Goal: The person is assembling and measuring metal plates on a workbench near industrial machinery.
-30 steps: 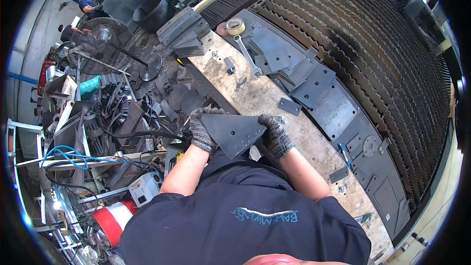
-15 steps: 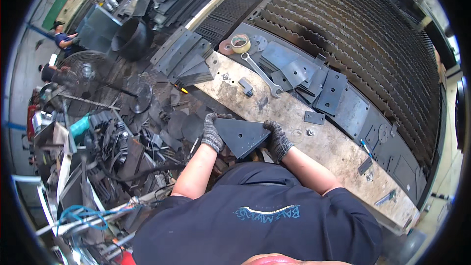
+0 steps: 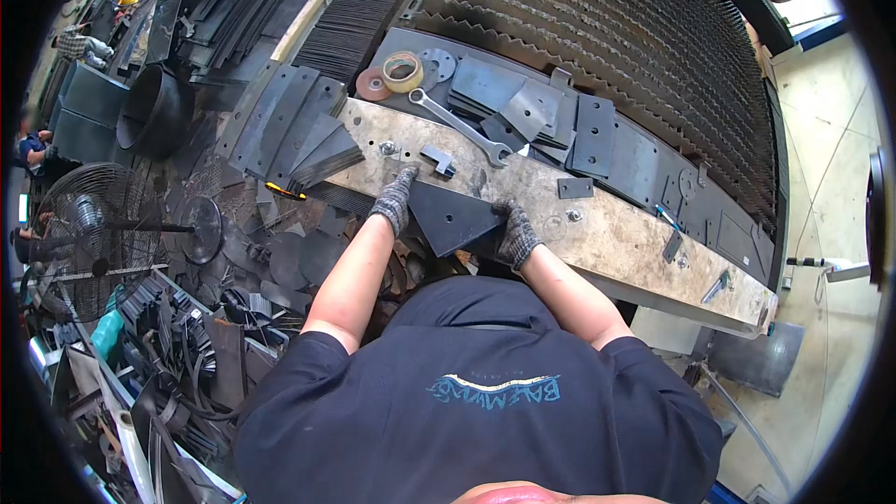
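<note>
Both hands wear grey knitted gloves and are partly closed on a dark triangular plate. The left hand grips its left corner; the right hand grips its right corner. How far the fingers wrap beneath cannot be determined. The plate, showing one round hole, is at the near edge of the stained counter, one point directed toward the wearer; contact with the counter cannot be confirmed. Just beyond the left hand lies a small grey metal piece. A wrench lies along the far edge, with a tape roll near its ring end. A small drilled plate lies right of the wrench.
</note>
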Demonstrator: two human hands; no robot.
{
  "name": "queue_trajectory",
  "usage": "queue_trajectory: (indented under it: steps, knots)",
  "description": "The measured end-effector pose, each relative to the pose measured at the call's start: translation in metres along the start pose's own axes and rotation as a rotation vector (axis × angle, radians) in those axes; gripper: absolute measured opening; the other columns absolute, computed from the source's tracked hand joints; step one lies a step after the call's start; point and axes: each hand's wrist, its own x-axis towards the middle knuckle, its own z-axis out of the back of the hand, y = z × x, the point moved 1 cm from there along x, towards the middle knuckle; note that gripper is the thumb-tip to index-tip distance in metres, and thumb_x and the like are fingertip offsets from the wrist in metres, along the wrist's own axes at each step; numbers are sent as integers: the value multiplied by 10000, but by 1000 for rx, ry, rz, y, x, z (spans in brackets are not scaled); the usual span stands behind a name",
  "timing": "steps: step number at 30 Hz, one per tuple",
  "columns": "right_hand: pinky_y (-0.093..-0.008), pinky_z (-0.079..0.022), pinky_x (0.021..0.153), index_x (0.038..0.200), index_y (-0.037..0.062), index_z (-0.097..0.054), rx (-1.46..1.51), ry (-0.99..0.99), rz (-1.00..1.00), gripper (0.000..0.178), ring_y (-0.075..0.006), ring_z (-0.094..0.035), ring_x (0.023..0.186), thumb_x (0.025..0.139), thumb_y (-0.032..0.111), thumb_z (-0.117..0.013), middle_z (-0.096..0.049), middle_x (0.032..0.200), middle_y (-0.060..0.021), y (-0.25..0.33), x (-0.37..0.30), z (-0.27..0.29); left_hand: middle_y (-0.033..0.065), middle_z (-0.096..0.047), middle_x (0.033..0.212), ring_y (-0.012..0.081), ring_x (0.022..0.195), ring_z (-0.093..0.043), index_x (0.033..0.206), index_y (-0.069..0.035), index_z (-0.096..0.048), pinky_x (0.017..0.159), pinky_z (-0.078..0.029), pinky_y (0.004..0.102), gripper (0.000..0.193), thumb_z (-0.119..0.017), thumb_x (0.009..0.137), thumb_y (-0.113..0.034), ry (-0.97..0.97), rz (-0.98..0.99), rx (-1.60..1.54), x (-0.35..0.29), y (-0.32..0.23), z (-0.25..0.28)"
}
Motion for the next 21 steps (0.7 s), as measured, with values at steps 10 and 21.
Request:
queue_trajectory:
  steps: [10,21]
  knots:
    - [-546,-489,1101,1295,-3,-609,-213,96,-83,540,-412,-638,1173,867,327,-631,-665,1270,-251,33,4,3,179,-705,1254,285,1075,-677,1386,21,-611,939,-535,403,823,-636,932,-665,-275,-169,412,5,-7,8]
    - [-378,-452,1105,1408,66,-634,-1068,90,107,543,-248,-604,1237,1003,427,-661,-656,1392,-140,62,18,43,184,-719,1182,335,1038,-699,1379,-12,-600,886,-564,517,773,-640,937,-645,-140,-188,180,-12,-2,0]
